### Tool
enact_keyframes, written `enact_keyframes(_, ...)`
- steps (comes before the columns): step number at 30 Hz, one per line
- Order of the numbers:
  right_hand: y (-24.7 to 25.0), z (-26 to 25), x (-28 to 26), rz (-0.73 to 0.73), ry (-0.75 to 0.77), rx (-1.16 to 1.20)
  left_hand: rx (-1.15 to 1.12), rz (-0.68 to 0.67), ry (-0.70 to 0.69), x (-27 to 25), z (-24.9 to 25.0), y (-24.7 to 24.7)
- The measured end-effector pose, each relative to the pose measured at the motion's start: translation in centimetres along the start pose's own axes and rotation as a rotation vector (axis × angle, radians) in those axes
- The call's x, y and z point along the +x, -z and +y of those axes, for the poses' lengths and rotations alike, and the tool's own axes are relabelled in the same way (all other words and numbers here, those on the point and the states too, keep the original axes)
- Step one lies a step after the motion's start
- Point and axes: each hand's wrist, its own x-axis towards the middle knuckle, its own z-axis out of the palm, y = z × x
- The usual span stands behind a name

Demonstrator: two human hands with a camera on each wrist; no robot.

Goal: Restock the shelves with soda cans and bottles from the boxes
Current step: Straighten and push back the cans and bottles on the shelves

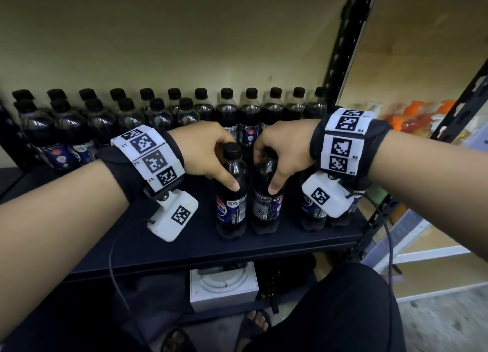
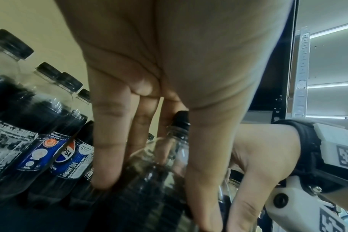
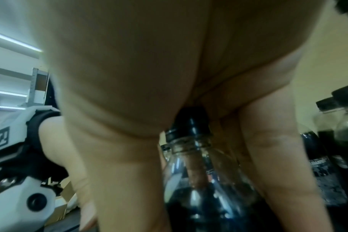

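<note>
Two cola bottles stand upright side by side near the front edge of the black shelf [image 1: 264,246]. Left hand [image 1: 206,151] grips the left bottle [image 1: 231,193] from above, fingers curled round its shoulder. Right hand [image 1: 284,151] likewise grips the right bottle [image 1: 266,201]. Two more bottles [image 1: 314,214] at right-front corner. Rows of bottles [image 1: 148,111] along the back edge.

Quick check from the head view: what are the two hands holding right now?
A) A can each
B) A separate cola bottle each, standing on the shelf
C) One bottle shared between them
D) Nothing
B: the left hand grips one cola bottle and the right hand grips another, both upright on the black shelf.
</note>
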Motion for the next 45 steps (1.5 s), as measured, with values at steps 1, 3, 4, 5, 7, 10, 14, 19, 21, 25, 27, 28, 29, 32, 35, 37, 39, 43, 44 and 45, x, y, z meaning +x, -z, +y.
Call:
enact_keyframes(1,0.0,-0.1,-0.2,0.006,-0.002,0.01,-0.017,0.003,-0.006,0.0,-0.1,-0.1)
enact_keyframes(3,-0.1,-0.3,-0.5,0.016,0.0,0.03,-0.06,0.01,-0.013,-0.2,-0.3,-0.3)
enact_keyframes(4,-0.2,-0.4,-0.6,0.02,0.001,0.036,-0.081,0.012,-0.013,-0.3,-0.3,-0.4)
enact_keyframes(5,-0.2,-0.5,-0.6,0.024,-0.002,0.039,-0.097,0.015,-0.013,-0.3,-0.3,-0.5)
enact_keyframes(7,-0.3,-0.8,-0.6,0.035,-0.013,0.045,-0.13,0.027,-0.007,-0.5,-0.2,-0.7)
enact_keyframes(10,-0.4,-1.0,-0.7,0.042,-0.028,0.073,-0.223,0.026,0.019,-0.6,-0.3,-1.3)
enact_keyframes(14,-0.6,-1.0,-0.9,0.066,-0.028,0.089,-0.307,-0.009,0.015,-0.8,-0.6,-1.6)
enact_keyframes(19,-0.8,-0.9,-1.2,0.075,-0.035,0.109,-0.355,-0.04,0.003,-1.1,-0.5,-1.8)
enact_keyframes(21,-0.8,-1.0,-1.1,0.067,-0.041,0.115,-0.373,-0.035,-0.008,-1.2,-0.6,-1.9)
enact_keyframes(25,-0.6,-1.1,-1.2,0.048,-0.057,0.126,-0.382,-0.002,-0.034,-1.5,-0.8,-2.2)
enact_keyframes(27,-0.6,-1.2,-1.3,0.043,-0.061,0.127,-0.361,0.022,-0.044,-1.6,-0.7,-2.2)
enact_keyframes(28,-0.6,-1.3,-1.3,0.043,-0.064,0.125,-0.349,0.026,-0.048,-1.6,-0.7,-2.2)
enact_keyframes(29,-0.6,-1.4,-1.4,0.041,-0.067,0.126,-0.34,0.027,-0.049,-1.7,-0.6,-2.2)
enact_keyframes(32,-0.6,-1.6,-1.4,0.038,-0.079,0.138,-0.315,0.013,-0.043,-1.6,-0.6,-2.0)
enact_keyframes(35,-0.8,-1.6,-1.6,0.039,-0.089,0.142,-0.325,0.022,-0.042,-1.5,-0.8,-2.2)
enact_keyframes(37,-0.8,-1.7,-1.6,0.042,-0.092,0.137,-0.359,0.027,-0.035,-1.6,-1.1,-2.3)
enact_keyframes(39,-0.9,-1.8,-1.6,0.044,-0.093,0.14,-0.383,0.028,-0.03,-1.7,-1.4,-2.4)
enact_keyframes(43,-1.1,-1.7,-1.6,0.067,-0.085,0.164,-0.374,0.037,-0.035,-1.9,-1.4,-2.7)
enact_keyframes(44,-1.2,-1.6,-1.6,0.071,-0.078,0.177,-0.366,0.04,-0.034,-1.9,-1.4,-2.7)
enact_keyframes(45,-1.2,-1.5,-1.6,0.073,-0.072,0.188,-0.356,0.042,-0.032,-1.9,-1.4,-2.7)
